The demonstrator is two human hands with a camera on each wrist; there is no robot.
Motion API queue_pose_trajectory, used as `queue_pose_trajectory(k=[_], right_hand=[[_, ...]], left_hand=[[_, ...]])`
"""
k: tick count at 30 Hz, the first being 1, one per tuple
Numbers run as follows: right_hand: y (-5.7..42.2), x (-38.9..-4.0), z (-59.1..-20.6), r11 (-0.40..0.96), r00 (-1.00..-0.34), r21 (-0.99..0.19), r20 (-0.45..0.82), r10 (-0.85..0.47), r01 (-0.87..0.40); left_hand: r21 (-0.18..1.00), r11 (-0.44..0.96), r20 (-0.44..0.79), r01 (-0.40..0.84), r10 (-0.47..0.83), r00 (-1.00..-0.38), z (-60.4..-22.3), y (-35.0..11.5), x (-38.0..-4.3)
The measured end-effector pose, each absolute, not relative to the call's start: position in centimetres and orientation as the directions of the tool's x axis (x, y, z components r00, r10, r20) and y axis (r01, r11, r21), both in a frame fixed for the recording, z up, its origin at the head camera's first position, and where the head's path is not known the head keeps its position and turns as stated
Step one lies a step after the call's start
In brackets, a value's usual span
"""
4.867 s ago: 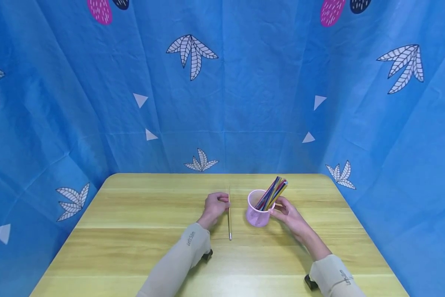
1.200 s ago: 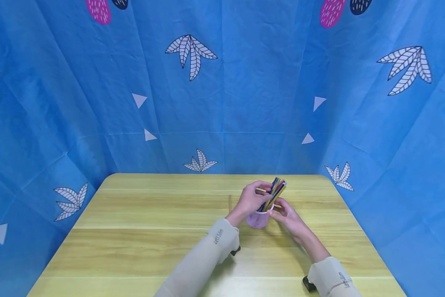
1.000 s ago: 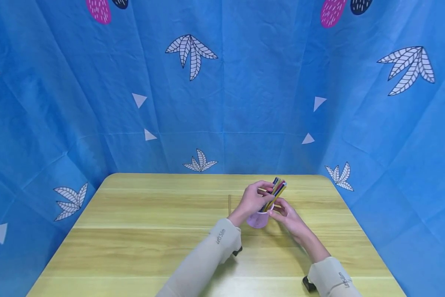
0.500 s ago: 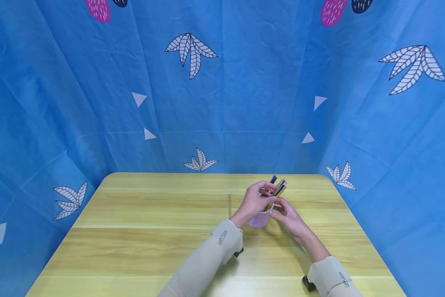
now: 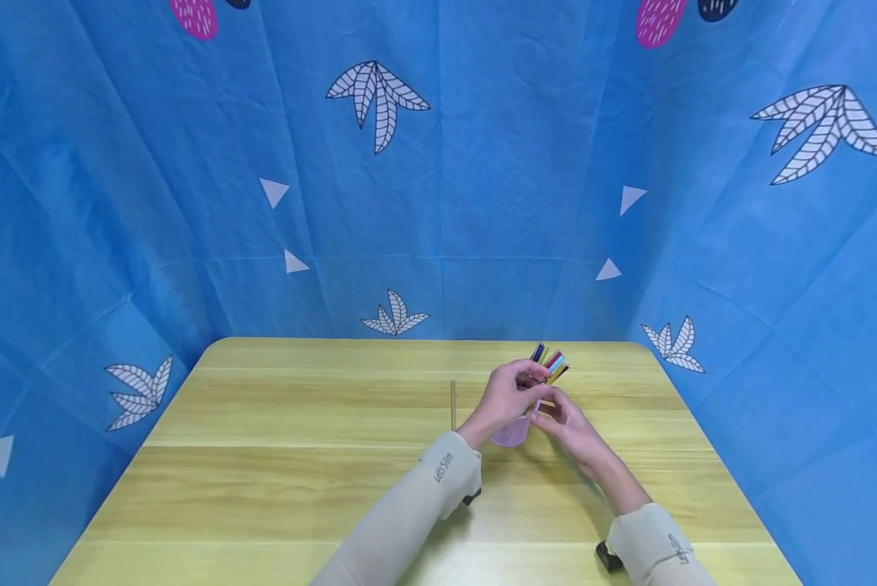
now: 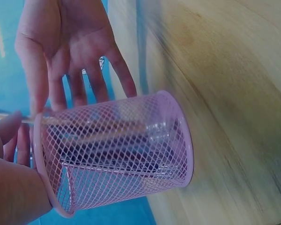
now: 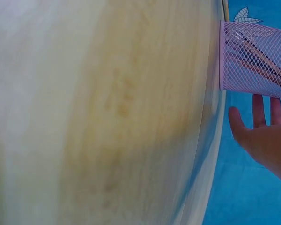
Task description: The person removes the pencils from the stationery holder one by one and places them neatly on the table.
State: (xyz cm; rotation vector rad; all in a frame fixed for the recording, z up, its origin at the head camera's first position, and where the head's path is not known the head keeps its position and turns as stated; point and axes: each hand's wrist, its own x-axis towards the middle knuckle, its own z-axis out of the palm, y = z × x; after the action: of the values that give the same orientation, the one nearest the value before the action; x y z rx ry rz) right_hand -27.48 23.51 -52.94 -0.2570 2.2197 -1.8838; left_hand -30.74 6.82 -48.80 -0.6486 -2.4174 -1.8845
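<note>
Two hands at a mesh cup on a wooden desk. The pink mesh cup (image 5: 510, 435) stands on the desk (image 5: 263, 468), right of its middle, with a bundle of pencils (image 5: 556, 363) leaning out toward the right. The left hand (image 5: 502, 399) reaches across the cup's mouth, its fingers pinching at the bundle just above the rim; how many pencils they hold cannot be told, since the hand covers them. The right hand (image 5: 575, 431) holds the cup from the other side, thumb at the rim and fingers laid along the wall. A single pencil (image 5: 453, 404) lies on the desk left of the cup, partly hidden behind the left wrist. The pencils are probably light, stiff and smooth, apt to roll or drag a neighbour along; each is best pinched on its shaft above the rim. The cup, likely light, wants steadying by its wall.
</note>
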Motion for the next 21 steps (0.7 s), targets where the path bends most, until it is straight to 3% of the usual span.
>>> queue_pose_trajectory(k=[21], right_hand=[[23.26, -27.48, -52.84, 0.158, -0.965, -0.987, -0.049, -0.258, 0.008]], left_hand=[[0.925, 0.175, 0.278, 0.338, 0.294, -0.914, -48.95, 6.97, -30.72]])
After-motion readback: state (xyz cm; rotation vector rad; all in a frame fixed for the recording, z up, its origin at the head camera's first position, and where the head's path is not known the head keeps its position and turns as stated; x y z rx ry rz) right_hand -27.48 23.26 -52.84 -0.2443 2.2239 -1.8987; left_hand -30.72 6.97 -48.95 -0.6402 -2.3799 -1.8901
